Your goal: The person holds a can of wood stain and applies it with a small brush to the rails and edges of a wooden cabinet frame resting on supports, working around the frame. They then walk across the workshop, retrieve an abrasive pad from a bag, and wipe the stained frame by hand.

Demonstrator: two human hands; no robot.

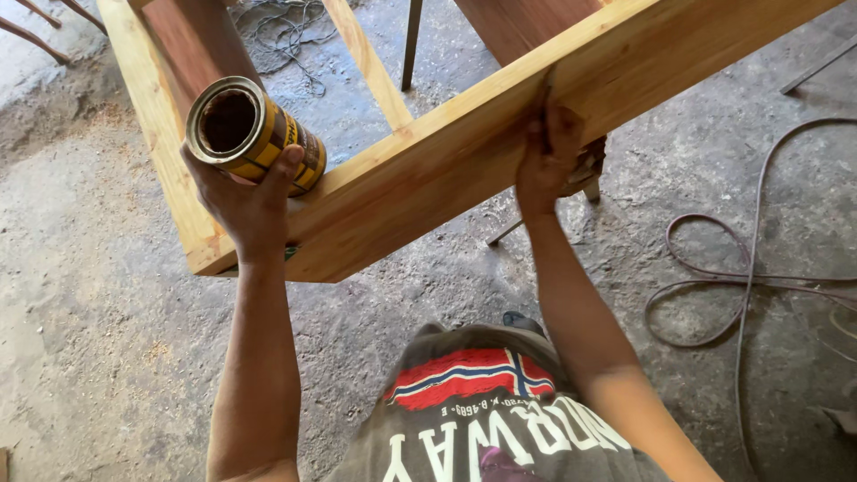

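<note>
Left hand (243,198) fingers wrapped around open yellow-brown tin (254,132), tilted, resting against pale wooden frame (428,170). Right hand (546,159) fingers pressed on frame's upper edge, grip contents unclear. Below: rough concrete floor (107,312), sawdust patches. Right of fingers: looped cable (741,286), open floor.

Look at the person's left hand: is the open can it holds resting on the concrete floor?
No: the left hand holds the open can up in the air beside the wooden frame, well above the concrete floor.
</note>
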